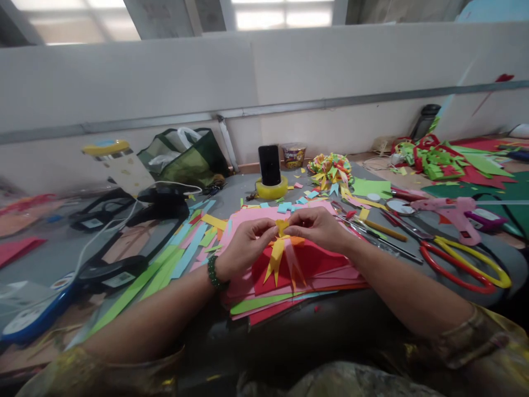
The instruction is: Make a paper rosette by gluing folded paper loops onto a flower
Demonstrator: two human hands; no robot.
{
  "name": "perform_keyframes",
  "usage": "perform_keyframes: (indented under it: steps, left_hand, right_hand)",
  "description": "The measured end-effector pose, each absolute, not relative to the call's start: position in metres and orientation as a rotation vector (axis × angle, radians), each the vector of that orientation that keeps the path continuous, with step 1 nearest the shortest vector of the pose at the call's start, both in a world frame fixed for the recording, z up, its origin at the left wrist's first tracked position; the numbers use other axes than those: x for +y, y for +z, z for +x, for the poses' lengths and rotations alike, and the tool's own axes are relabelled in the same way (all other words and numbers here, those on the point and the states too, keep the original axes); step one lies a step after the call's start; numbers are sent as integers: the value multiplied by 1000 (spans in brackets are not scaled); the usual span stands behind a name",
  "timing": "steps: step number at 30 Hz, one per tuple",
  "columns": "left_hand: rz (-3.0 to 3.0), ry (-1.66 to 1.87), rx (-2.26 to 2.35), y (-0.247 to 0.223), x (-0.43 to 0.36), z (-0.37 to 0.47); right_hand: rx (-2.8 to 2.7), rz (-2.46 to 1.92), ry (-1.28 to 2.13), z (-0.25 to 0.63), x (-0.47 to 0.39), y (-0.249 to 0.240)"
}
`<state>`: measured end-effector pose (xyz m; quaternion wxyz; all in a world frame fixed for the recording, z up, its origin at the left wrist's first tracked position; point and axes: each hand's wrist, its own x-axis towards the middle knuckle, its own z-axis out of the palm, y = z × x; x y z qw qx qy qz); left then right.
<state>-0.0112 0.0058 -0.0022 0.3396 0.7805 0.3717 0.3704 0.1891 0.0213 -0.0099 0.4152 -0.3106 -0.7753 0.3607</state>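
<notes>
My left hand [253,240] and my right hand [314,227] meet over a stack of coloured paper sheets [326,267]. Between them both pinch a small yellow and orange paper ornament [282,226], thumbs and forefingers pressed on its top. From it hang forked paper tails, one yellow [274,263] and one pink [291,257]. Red sheets lie on top of the stack, with pink and green ones below. The fingertips partly cover the ornament, so its full shape is hidden. A green bead bracelet [212,271] circles my left wrist.
Red and yellow scissors [450,264] and a pink glue gun [448,207] lie to the right. A phone [269,165] stands upright in a yellow tape roll [271,188]. A bunch of paper ribbons [330,168] sits behind. Paper strips [161,270] spread leftward, near a drink cup [119,165].
</notes>
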Motion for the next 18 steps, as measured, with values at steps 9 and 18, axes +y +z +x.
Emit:
perform_keyframes:
  steps: [9, 18]
  left_hand:
    - [2157, 1004, 992, -9, 3, -13]
    - [2124, 968, 980, -11, 5, -13]
  right_hand:
    - [-1868, -862, 1043, 186, 22, -9]
    - [-1840, -900, 1096, 186, 21, -9]
